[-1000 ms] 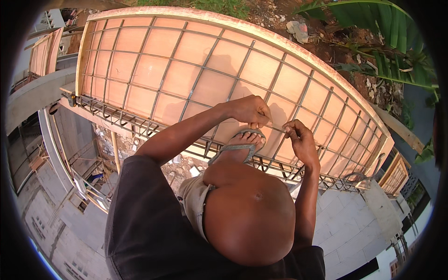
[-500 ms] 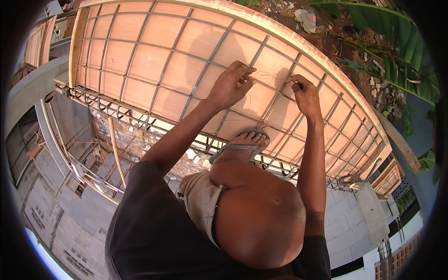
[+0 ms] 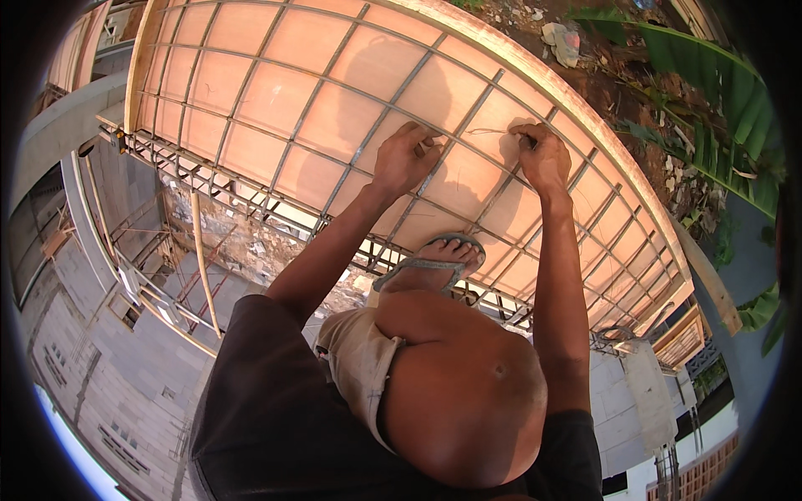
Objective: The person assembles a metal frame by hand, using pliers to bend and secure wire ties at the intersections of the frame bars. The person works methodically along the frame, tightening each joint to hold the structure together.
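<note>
My right hand [image 3: 545,160] pinches a thin binding wire [image 3: 486,131], whose looped end sticks out to the left over the plywood. My left hand [image 3: 406,159] is closed, thumb against curled fingers, just above a crossing of the rebar grid [image 3: 387,104]; whatever lies between its fingertips is too small to make out. Under both hands, the steel bars run in squares over an orange-brown plywood panel [image 3: 280,92]. My foot in a grey sandal [image 3: 426,271] rests at the panel's near edge, below and between the hands.
A timber edge [image 3: 535,71] borders the panel's far side. Along the near side runs a rebar cage [image 3: 276,219] above a drop to rubble and grey block walls [image 3: 92,367]. Banana leaves [image 3: 710,71] and soil lie beyond at right. A wooden pole [image 3: 203,267] stands at left.
My left hand has drawn down and away from the wire, its fingers curling in. My right hand still pinches the wire, slightly higher and more to the left. The view has shifted slightly.
</note>
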{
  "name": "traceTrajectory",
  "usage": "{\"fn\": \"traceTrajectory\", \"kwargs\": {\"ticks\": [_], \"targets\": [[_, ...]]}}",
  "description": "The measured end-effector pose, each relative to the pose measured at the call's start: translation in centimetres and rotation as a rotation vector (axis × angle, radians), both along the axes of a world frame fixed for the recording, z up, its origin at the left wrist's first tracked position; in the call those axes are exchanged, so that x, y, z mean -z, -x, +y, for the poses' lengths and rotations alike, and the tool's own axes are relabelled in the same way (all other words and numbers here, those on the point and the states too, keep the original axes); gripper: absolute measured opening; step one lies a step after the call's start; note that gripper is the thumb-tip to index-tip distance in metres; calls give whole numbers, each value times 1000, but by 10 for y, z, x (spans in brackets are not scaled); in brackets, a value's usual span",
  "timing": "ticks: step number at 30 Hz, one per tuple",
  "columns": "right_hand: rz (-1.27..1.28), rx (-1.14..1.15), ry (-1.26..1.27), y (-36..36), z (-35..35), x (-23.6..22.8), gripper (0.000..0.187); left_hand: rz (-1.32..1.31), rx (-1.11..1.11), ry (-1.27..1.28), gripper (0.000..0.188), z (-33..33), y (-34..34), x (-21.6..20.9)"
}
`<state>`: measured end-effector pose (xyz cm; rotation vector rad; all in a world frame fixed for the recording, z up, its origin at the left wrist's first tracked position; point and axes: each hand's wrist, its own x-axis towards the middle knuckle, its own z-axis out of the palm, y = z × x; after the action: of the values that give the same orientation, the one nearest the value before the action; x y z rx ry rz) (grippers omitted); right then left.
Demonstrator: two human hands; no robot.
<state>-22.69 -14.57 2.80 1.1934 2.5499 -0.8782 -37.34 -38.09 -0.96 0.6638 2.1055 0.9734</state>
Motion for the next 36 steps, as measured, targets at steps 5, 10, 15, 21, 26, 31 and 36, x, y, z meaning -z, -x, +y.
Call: {"fn": "traceTrajectory", "kwargs": {"ticks": [5, 10, 15, 21, 26, 31, 36], "targets": [[44, 19, 126, 5, -19, 0, 23, 49, -33, -12, 26, -3, -5, 8], [0, 16, 359, 26, -29, 18, 24, 208, -17, -56, 27, -3, -7, 5], [-18, -10, 414, 39, -34, 27, 29, 342, 16, 10, 14, 2, -10, 3], [-176, 3, 339, 57, -39, -2, 30, 459, 43, 101, 12, 9, -18, -13], [-175, 153, 496, 65, -40, -9, 34, 296, 25, 11, 12, 13, -14, -23], [92, 579, 905, 45, -69, -23, 40, 176, -206, -130, 12, 25, -30, -8], [120, 647, 1009, 42, -66, -45, 46, 99, -82, -417, 21, 10, -30, -11]]}}
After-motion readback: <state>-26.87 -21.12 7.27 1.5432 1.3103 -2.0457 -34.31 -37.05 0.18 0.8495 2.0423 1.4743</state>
